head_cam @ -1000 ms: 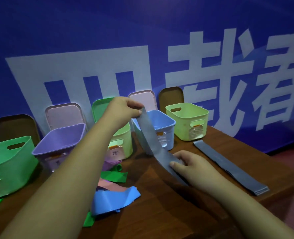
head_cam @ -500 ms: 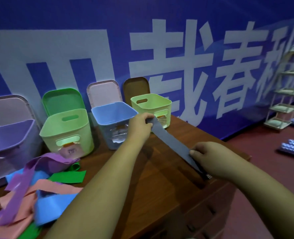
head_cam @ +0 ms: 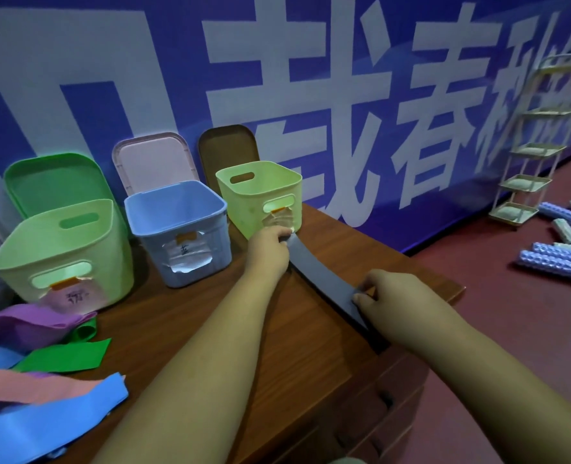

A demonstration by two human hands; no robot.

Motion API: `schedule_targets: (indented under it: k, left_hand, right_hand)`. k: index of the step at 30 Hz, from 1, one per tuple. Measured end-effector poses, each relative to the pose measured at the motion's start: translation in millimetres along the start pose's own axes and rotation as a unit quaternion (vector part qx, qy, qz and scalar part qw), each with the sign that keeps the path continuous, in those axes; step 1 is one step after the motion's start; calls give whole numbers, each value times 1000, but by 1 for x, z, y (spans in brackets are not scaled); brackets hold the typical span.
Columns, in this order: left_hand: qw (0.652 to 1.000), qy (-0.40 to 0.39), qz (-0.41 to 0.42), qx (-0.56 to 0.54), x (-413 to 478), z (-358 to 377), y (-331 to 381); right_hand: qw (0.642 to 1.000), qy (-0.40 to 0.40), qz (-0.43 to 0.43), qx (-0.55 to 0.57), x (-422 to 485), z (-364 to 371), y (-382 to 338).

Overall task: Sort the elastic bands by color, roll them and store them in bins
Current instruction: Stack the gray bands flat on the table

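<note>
The light is dim and cool, with a blue-violet cast over everything. The blue bin (head_cam: 177, 229) throws a weak, fuzzy shadow on the desk (head_cam: 183, 329), whose wood carries a faint sheen. The wide lens bends the banner (head_cam: 344, 95) and tilts the shelf rack (head_cam: 538, 145) at the right edge. The pile of bands (head_cam: 36, 380) at lower left is smeared.
</note>
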State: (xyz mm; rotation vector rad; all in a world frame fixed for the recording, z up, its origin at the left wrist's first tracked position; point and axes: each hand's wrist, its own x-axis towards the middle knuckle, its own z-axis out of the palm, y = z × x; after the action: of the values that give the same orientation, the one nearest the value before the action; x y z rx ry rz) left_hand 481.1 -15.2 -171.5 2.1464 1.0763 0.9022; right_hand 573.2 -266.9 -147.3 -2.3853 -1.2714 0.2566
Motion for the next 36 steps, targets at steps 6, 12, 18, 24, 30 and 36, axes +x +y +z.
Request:
schedule_targets:
  k: [6, 12, 18, 24, 30, 36]
  left_hand:
    - [1000, 1, 7, 27, 4, 3, -10]
    - [1000, -5, -14, 10, 8, 4, -15]
    - [998, -8, 6, 59, 10, 7, -12]
    - [997, 0, 27, 76, 10, 9, -15]
    - [998, 17, 11, 53, 7, 3, -18]
    - [996, -13, -5, 88, -3, -3, -14]
  right_hand:
    - [1000, 5, 24, 4, 7, 8, 5]
    - [999, 12, 39, 14, 12, 10, 7]
    - [999, 16, 39, 5, 12, 8, 5]
    - [996, 64, 25, -60, 2, 5, -3]
    - [995, 70, 23, -65, -8, 11, 0]
    - [995, 75, 32, -61, -22, 13, -2]
